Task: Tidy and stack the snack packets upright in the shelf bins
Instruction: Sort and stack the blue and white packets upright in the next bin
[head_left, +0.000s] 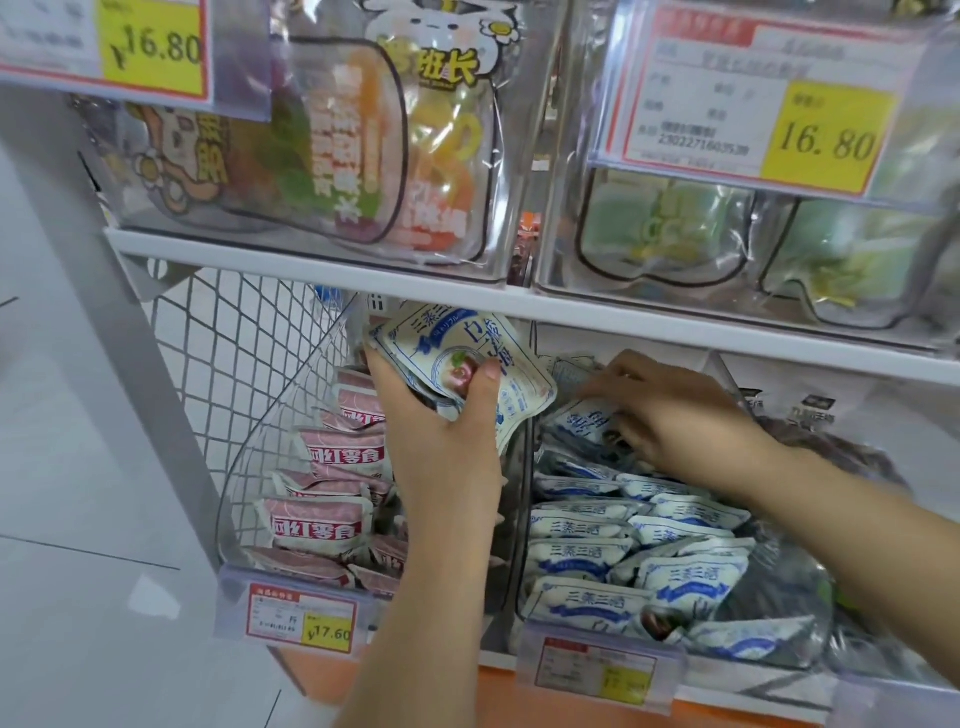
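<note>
My left hand (441, 421) grips a bunch of blue-and-white snack packets (467, 348), held up between the two lower bins just under the white shelf board. My right hand (675, 410) reaches into the back of the clear right bin (524, 545), fingers curled on a blue-and-white packet (582, 418) there. Several more blue-and-white packets (623, 545) lie in rows in that bin, mostly flat or leaning. The clear left bin (244, 467) holds several pink-and-white packets (317, 525), stacked and leaning.
A white shelf board (311, 262) runs close above my hands. Upper bins hold large cartoon-printed bags (363, 145) and green packets (675, 228). Price tags (301, 616) hang on the bin fronts. A white mesh panel (234, 338) closes the shelf's left end. Dark packets (831, 447) sit further right.
</note>
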